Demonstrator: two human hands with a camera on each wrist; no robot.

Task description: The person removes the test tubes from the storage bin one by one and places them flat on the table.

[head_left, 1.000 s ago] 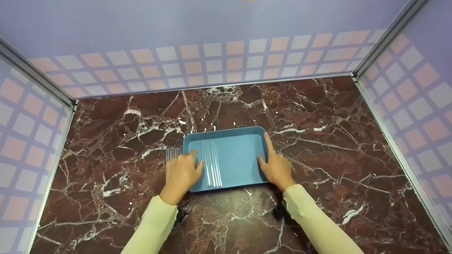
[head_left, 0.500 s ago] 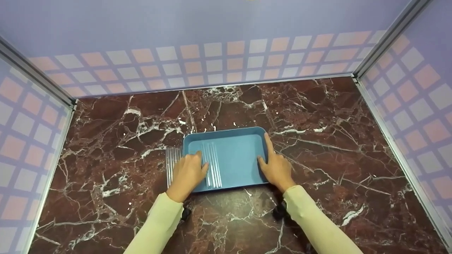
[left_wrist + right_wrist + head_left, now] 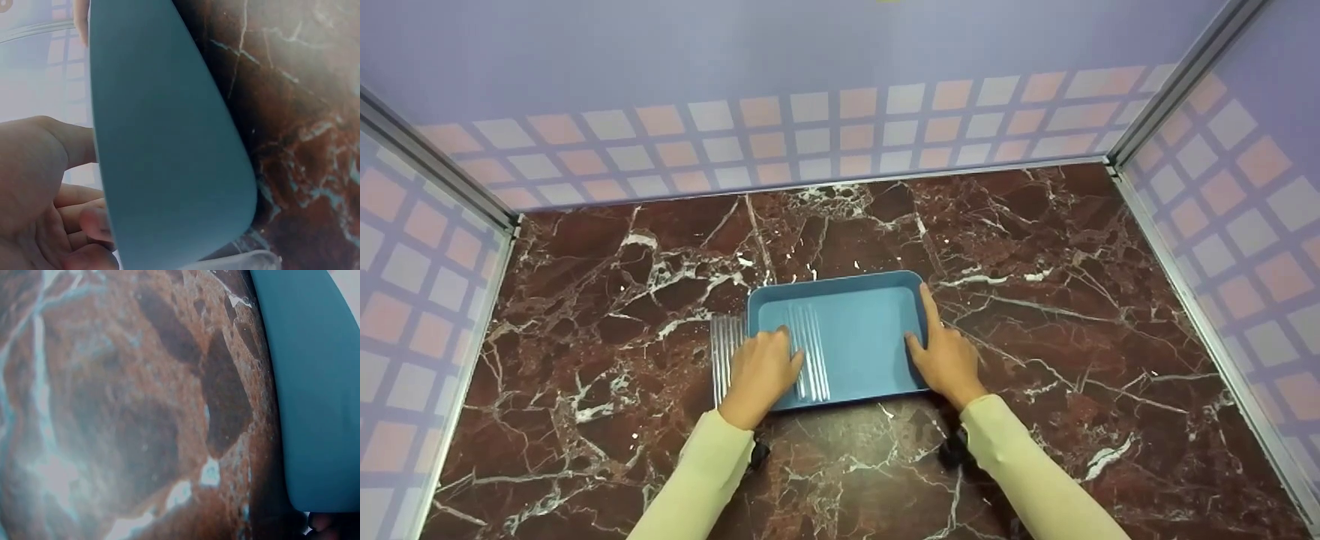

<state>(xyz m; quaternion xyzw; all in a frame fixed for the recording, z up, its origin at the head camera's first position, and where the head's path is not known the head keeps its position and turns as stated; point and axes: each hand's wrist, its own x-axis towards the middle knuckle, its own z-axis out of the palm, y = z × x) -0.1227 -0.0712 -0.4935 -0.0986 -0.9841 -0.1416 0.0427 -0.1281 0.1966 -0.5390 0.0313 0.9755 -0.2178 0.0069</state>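
While the outer clear tubes (image 3: 720, 356) lie just left of the left hand (image 3: 763, 367), its fingers curl inside the blue rectangular tray (image 3: 870, 337) between both hands — can't tell if they've got one, knuckles block it. Inner clear tubes (image 3: 816, 364) sit just right; right hand (image 3: 950, 361) grips the tray wall, probably steadying it.

Shows no readable text, label, brand, number or sign in head view or either wrist view.
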